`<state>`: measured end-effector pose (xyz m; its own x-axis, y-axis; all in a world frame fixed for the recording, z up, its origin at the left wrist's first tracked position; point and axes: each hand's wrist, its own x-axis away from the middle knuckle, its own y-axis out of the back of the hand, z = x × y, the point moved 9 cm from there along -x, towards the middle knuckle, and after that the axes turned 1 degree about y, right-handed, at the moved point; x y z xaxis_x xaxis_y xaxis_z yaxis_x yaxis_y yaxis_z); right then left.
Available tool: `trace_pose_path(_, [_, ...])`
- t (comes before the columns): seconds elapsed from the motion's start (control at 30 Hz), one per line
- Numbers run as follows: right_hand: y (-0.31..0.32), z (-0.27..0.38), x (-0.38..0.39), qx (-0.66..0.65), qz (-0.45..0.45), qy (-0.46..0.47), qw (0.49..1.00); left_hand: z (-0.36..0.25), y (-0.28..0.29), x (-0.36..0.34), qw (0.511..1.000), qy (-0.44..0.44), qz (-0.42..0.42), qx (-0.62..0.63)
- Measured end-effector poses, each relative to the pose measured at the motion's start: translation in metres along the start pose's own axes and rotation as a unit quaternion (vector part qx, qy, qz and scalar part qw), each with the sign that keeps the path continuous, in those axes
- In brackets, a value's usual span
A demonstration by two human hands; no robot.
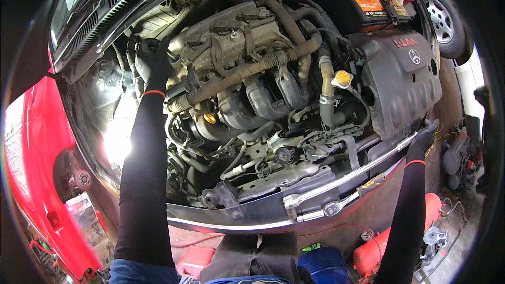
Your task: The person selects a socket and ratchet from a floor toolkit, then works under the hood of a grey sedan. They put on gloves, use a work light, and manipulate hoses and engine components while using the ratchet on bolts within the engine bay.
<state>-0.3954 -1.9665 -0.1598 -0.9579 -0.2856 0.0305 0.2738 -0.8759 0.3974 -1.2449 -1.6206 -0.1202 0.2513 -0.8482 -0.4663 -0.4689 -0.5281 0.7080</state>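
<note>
My left hand, in a dark glove, reaches down at the left end of the engine, beside hoses and the inner wing. Its fingers look bent, but dark shadow hides whether anything is in them. At the front right, my right hand, also gloved, is closed round the far end of a long chrome breaker bar. The bar lies slantwise along the front edge of the engine bay. Just below its head rests a ratchet with a yellow and dark handle.
A loose grey plastic engine cover lies at the right, in front of the battery. A bright light shines at the left. Around the car are a red car, a wheel and a red tank.
</note>
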Motion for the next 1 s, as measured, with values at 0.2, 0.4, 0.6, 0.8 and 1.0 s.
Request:
trace_pose_path(0.2, [0.0, 0.001, -0.005, 0.039, 0.002, 0.02, 0.999, -0.005, 0.004, -0.001, 0.993, 0.009, 0.001, 0.118])
trace_pose_path(0.4, [0.001, 0.001, -0.004, 0.05, -0.004, 0.019, 0.999, -0.011, 0.009, 0.003, 0.999, 0.008, -0.016, -0.049])
trace_pose_path(0.6, [0.003, 0.007, 0.0, 0.078, -0.015, 0.037, 0.996, 0.004, -0.002, 0.002, 0.994, 0.082, 0.036, 0.055])
trace_pose_path(0.8, [0.0, -0.003, -0.009, 0.034, 0.013, 0.009, 0.999, -0.039, 0.019, 0.007, 0.974, -0.146, -0.094, -0.148])
trace_pose_path(1.0, [0.0, -0.009, -0.013, 0.009, 0.015, -0.011, 1.0, 0.0, 0.002, 0.004, 0.998, 0.06, 0.018, 0.03])
